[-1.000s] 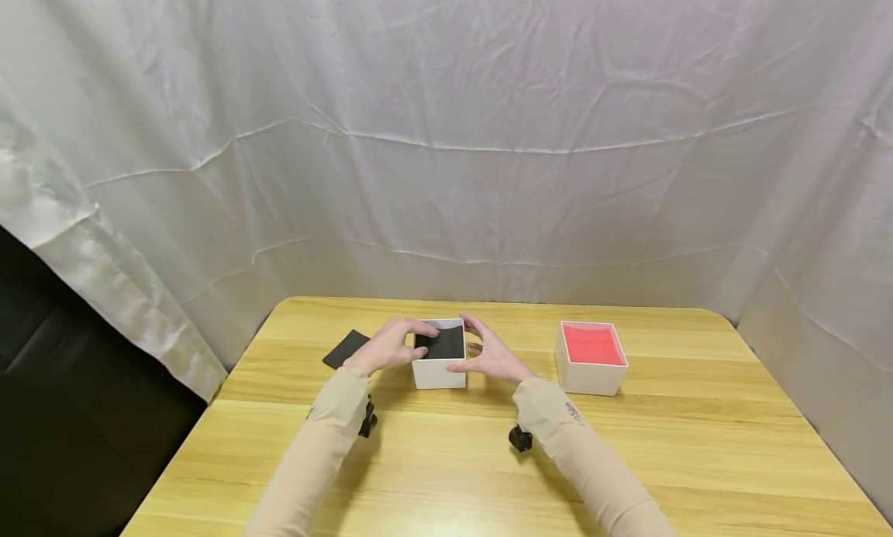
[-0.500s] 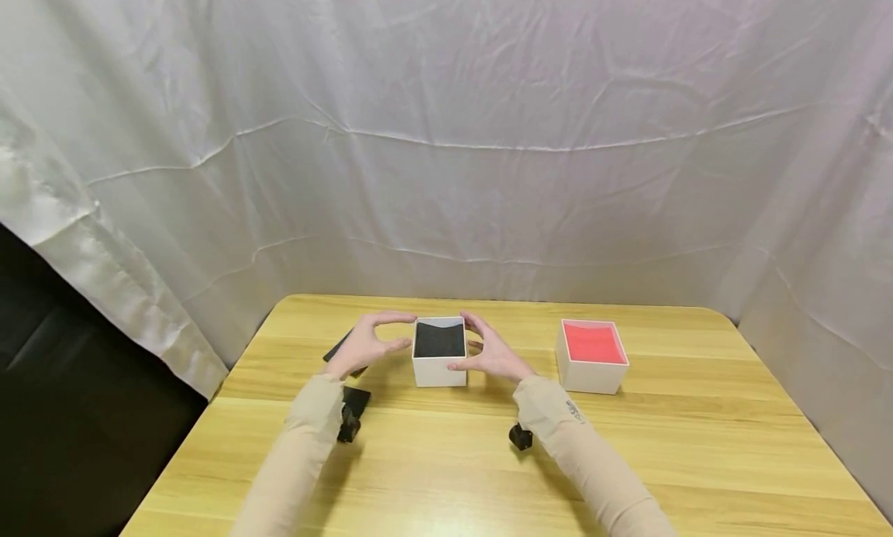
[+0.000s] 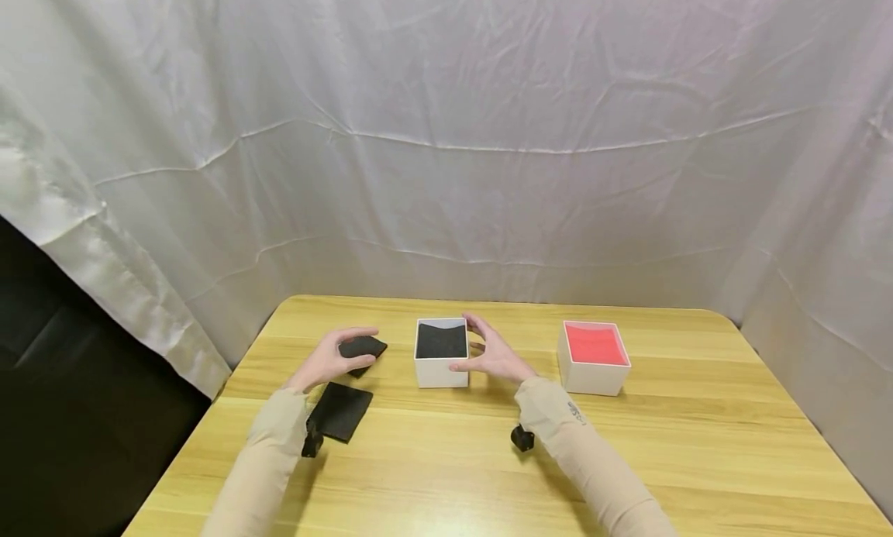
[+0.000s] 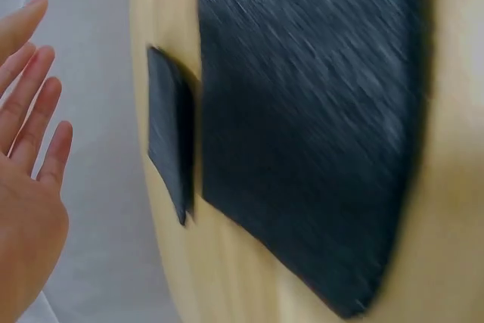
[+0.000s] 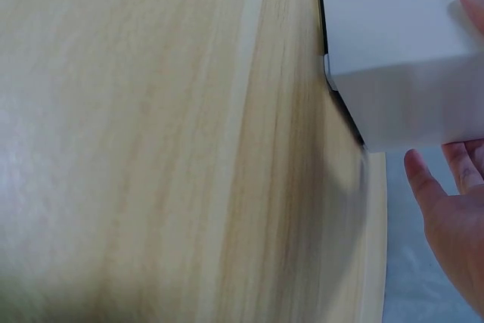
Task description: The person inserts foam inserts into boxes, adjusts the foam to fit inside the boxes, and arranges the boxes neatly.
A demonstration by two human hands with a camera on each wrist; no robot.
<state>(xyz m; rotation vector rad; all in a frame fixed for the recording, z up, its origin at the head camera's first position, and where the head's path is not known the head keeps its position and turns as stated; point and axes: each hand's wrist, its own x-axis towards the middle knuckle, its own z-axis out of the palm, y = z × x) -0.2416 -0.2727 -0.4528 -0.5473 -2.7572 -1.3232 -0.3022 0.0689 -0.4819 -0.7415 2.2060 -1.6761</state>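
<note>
In the head view my left hand [image 3: 326, 360] hovers, fingers apart and holding nothing, left of an open white box [image 3: 441, 373]. Close by it on the table lie two flat black squares that look like folded cloth: a farther square [image 3: 368, 347], partly behind the fingers, and a nearer square [image 3: 343, 411] by the wrist. Similar black material [image 3: 443, 342] fills the white box almost to its rim. My right hand [image 3: 494, 357] holds that box at its right side, thumb on the front face. The right wrist view shows its thumb and fingers against the white walls [image 5: 408, 28].
A second white box [image 3: 594, 377] with red material [image 3: 595, 343] inside stands to the right on the wooden table [image 3: 453, 467]. Pale curtains [image 3: 488, 211] hang behind the table and along its right side. A black surface [image 3: 70, 413] lies off its left edge.
My left hand has left the inside of the white box and moved left, near the black squares. The nearer square has come out from under the arm. The right hand stays at the box.
</note>
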